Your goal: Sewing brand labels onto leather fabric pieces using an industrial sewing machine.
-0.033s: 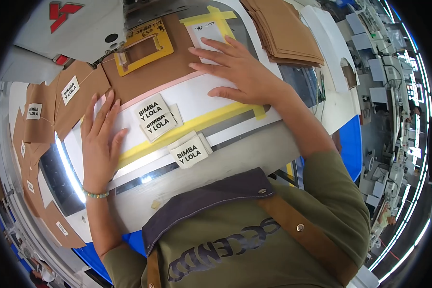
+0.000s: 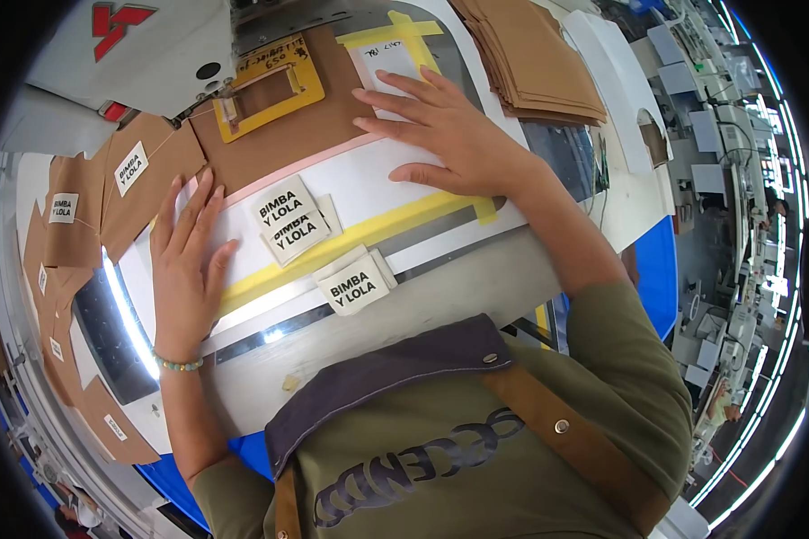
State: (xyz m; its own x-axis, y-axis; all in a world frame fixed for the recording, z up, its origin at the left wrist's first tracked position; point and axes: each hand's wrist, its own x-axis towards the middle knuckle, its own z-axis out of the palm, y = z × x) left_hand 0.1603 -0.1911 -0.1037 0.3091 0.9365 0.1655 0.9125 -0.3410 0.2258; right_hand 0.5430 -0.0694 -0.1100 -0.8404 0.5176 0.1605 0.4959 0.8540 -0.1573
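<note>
My left hand [image 2: 187,269] lies flat with fingers stretched on the white sheet, its fingertips by the near left edge of a brown fabric panel [image 2: 342,121]. My right hand [image 2: 445,130] is spread over the panel's right side, its fingers partly covering a white paper card held by yellow tape [image 2: 422,36]. Neither hand holds anything. A yellow frame template [image 2: 313,85] rests on the panel, under the head of a sewing machine [image 2: 144,67]. Between my hands are stacked white fabric labels [image 2: 283,202]; a second small stack of labels [image 2: 355,286] sits closer to me.
Brown panels with white labels sewn on, one of them a labelled panel [image 2: 157,171], spread down the left side, joined by thread. A pile of brown panels [image 2: 535,63] is at the far right, beside a white box [image 2: 616,90]. Blue material [image 2: 656,278] hangs below the table's right edge.
</note>
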